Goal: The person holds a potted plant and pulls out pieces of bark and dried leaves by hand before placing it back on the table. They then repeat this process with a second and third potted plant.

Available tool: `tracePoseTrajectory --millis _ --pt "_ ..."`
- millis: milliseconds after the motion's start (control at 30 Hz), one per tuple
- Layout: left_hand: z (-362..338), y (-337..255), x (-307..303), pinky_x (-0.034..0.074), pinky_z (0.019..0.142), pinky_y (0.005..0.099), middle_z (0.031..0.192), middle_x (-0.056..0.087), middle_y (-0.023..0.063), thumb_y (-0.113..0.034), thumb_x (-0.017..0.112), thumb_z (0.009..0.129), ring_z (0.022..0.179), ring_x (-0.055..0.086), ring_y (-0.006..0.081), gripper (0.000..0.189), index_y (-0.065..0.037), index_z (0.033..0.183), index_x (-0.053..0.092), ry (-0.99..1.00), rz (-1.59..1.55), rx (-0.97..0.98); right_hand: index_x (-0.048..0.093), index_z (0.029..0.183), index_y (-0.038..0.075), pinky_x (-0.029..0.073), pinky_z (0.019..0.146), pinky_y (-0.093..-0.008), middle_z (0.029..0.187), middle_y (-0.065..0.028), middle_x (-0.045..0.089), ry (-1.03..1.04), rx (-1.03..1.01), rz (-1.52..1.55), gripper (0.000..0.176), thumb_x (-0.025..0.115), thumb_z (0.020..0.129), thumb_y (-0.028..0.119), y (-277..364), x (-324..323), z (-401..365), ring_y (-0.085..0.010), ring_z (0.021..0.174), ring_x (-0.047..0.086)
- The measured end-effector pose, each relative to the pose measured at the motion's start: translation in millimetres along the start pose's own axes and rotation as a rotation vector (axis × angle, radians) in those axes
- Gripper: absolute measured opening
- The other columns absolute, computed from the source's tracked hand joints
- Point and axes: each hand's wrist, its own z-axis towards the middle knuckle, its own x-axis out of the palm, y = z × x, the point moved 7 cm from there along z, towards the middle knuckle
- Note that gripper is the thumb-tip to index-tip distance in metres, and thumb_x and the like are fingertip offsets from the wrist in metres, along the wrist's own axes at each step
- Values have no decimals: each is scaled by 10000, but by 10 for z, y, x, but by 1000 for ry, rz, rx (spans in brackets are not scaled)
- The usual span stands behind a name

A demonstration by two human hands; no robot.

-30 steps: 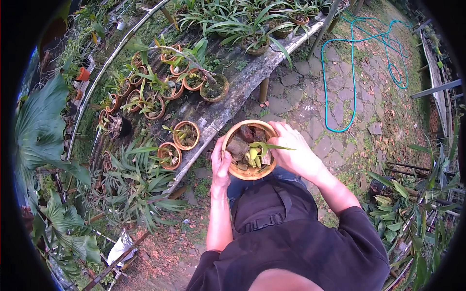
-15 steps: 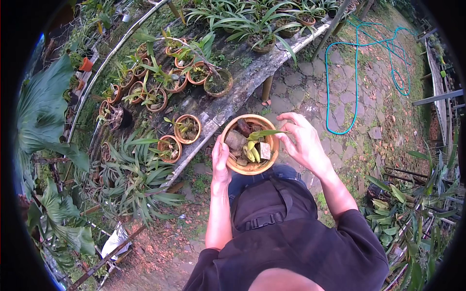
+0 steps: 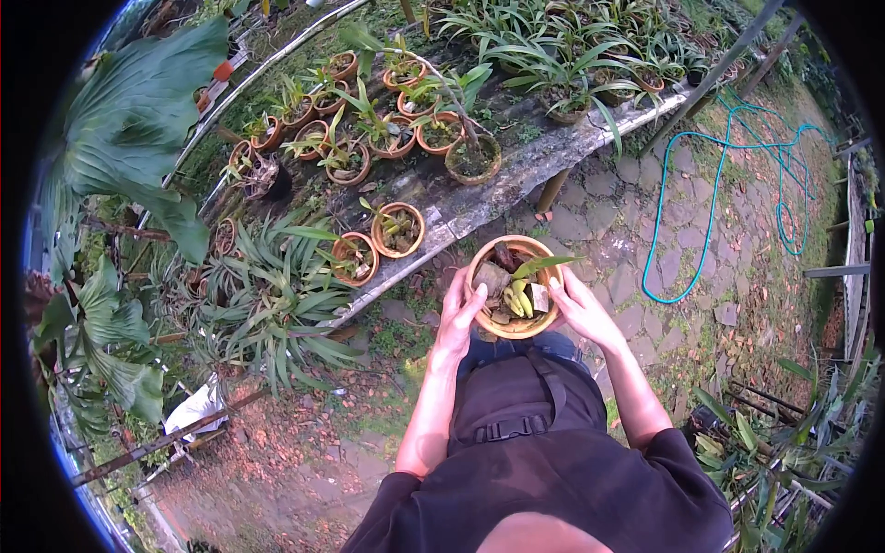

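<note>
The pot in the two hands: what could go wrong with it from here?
The pot might slip: only the left hand and right hand visibly support it. If it tips, the chunks inside could spill. The long leaf, jutting out near the right hand, might get bent.

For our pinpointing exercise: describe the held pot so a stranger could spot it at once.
Beside the long bench, find the dark shirt. In front, the left hand and right hand hold a tan pot. Unlike the bench pots, it is hand-held.
</note>
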Motion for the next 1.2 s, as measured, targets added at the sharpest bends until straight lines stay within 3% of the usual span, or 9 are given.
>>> tracePoseTrajectory --millis 233,433,600,633,667,767,867,1100,1200 --pt "-191 21 -285 543 888 292 1247 585 45 -230 695 935 1112 592 131 556 -104 1417 449 -105 -62 -114 375 1456 57 618 694 -303 1189 -73 582 106 -94 -95 421 401 1078 241 -438 196 380 -132 925 653" --pt "-63 -93 -623 546 883 292 1263 572 40 -184 717 919 1126 584 126 568 -84 1411 452 -86 -17 -71 415 1430 56 626 714 -324 1214 -80 590 95 7 -45 404 399 1080 257 -323 484 578 -143 950 662" --pt "17 -324 -882 626 794 401 1309 553 132 -242 633 967 1134 631 243 578 -67 1449 368 -77 -208 -230 447 1432 38 611 695 -307 1175 -102 640 59 159 192 457 405 1074 319 -47 788 651 -191 883 708" --pt "41 -379 -928 641 771 428 1317 549 154 -257 613 977 1133 641 273 584 -66 1458 345 -70 -281 -276 414 1470 39 609 709 -300 1256 -127 624 71 191 222 512 400 1074 362 -28 822 678 -218 878 728" --pt "94 -435 -979 656 700 484 1316 548 214 -325 540 1005 1073 671 353 597 -69 1478 283 -30 -306 -262 412 1473 37 606 706 -298 1264 -127 622 70 168 217 518 404 1073 367 49 872 712 -213 876 726" --pt "251 -509 -1248 663 662 482 1310 545 246 -440 471 1010 1004 691 375 641 -20 1464 301 68 -444 -355 426 1466 34 579 717 -291 1296 -116 618 48 88 177 530 425 1069 384 252 1016 809 -179 887 709" --pt "364 -795 -1367 664 638 485 1311 547 233 -460 476 1001 1006 692 369 646 -58 1475 302 113 -542 -382 454 1434 3 570 755 -293 1318 -128 610 -21 13 144 520 437 1067 371 200 1147 920 -184 929 702" --pt "607 -1076 -1574 657 624 490 1307 548 244 -550 479 973 948 701 373 725 -49 1470 313 157 -599 -407 532 1345 22 540 775 -270 1169 -77 668 -96 7 148 404 531 1038 285 177 1426 896 -141 923 683" --pt "646 -1073 -1581 656 619 490 1272 562 261 -568 476 967 899 705 387 743 -39 1463 313 166 -613 -441 590 1257 10 529 755 -271 1006 -40 695 -159 -13 -1 355 615 990 242 86 1492 947 -115 887 671"
